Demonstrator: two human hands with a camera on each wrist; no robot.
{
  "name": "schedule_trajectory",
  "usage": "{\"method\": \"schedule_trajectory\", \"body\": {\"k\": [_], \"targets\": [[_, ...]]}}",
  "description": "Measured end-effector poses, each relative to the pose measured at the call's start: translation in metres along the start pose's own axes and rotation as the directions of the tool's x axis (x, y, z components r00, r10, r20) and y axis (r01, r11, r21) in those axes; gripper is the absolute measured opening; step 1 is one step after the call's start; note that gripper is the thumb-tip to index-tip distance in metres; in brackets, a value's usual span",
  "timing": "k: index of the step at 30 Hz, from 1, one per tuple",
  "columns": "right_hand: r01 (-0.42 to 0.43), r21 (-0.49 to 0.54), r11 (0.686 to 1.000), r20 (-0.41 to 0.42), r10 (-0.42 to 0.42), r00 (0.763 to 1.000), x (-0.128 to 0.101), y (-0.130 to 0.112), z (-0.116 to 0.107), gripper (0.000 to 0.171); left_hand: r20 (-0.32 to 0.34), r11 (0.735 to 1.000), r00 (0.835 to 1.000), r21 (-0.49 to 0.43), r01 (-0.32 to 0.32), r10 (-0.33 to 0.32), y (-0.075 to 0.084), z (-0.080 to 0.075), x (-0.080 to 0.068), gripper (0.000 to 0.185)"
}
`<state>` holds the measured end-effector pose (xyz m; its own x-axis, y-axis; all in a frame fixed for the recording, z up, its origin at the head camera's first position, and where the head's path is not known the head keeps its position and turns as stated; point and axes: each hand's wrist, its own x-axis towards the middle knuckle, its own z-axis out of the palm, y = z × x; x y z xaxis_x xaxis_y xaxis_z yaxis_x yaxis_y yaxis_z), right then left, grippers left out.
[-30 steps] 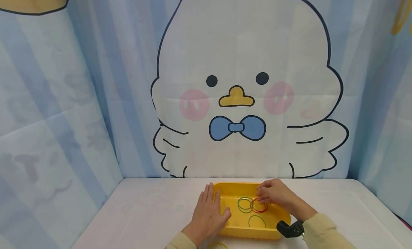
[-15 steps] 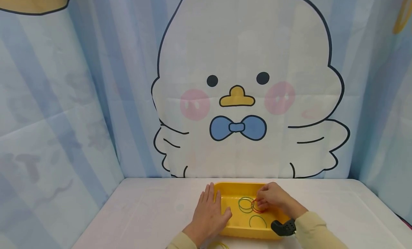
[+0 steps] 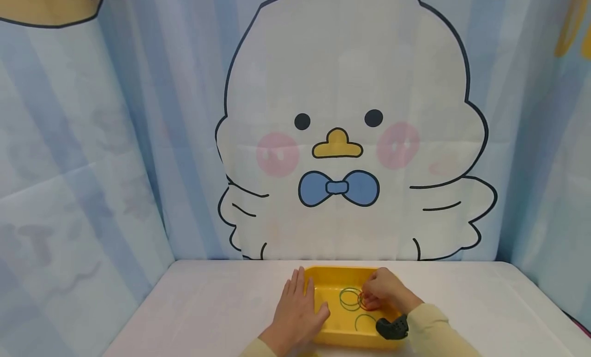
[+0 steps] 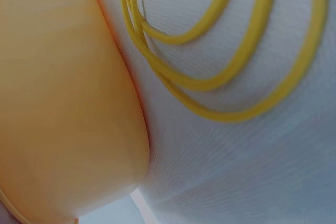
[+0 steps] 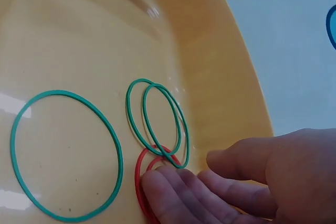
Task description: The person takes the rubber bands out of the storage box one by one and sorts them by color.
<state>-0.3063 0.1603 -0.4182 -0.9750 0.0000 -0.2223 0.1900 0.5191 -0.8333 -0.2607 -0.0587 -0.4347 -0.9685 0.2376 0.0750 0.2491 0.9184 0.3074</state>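
My right hand (image 3: pixel 384 291) reaches into the yellow tray (image 3: pixel 339 340), its bent fingers bunched at the red rubber bands (image 5: pixel 137 176). In the right wrist view the fingertips cover part of the red loops and seem to pinch them. Two overlapping green rubber bands (image 5: pixel 128 106) touch the red ones, and a lone green rubber band (image 5: pixel 121 153) lies apart on the tray floor. My left hand (image 3: pixel 297 310) rests against the tray's left side with fingers extended. Yellow rubber bands (image 4: pixel 226 118) lie outside the tray, below the left wrist.
A white-covered table (image 3: pixel 221 305) extends on both sides of the tray. Behind it hangs a blue-striped curtain (image 3: pixel 194 141) with a large cartoon bird (image 3: pixel 337 223). A black wrist strap (image 3: pixel 391 328) sits on the right forearm.
My right hand has moved left and slightly nearer, its fingers closing in over the red rubber bands. The left hand stays against the tray. The head view has tilted up slightly.
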Motion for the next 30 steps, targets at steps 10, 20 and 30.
{"method": "schedule_trajectory", "body": {"k": [10,20,30], "targets": [[-0.008,-0.041,0.999,-0.069,0.005,0.998,-0.002,-0.002,0.011,0.012,0.006,1.000,1.000,0.007,-0.002,0.002,-0.001,-0.001,0.000,0.071],[0.012,-0.149,0.989,-0.111,-0.029,0.993,-0.005,-0.001,0.018,0.028,0.001,1.000,1.000,-0.013,-0.025,0.025,-0.001,-0.001,-0.003,0.072],[0.063,-0.220,0.974,-0.143,-0.096,0.985,-0.005,0.003,0.024,0.025,-0.002,0.999,1.000,-0.020,-0.026,0.026,-0.001,0.000,-0.002,0.071]]}}
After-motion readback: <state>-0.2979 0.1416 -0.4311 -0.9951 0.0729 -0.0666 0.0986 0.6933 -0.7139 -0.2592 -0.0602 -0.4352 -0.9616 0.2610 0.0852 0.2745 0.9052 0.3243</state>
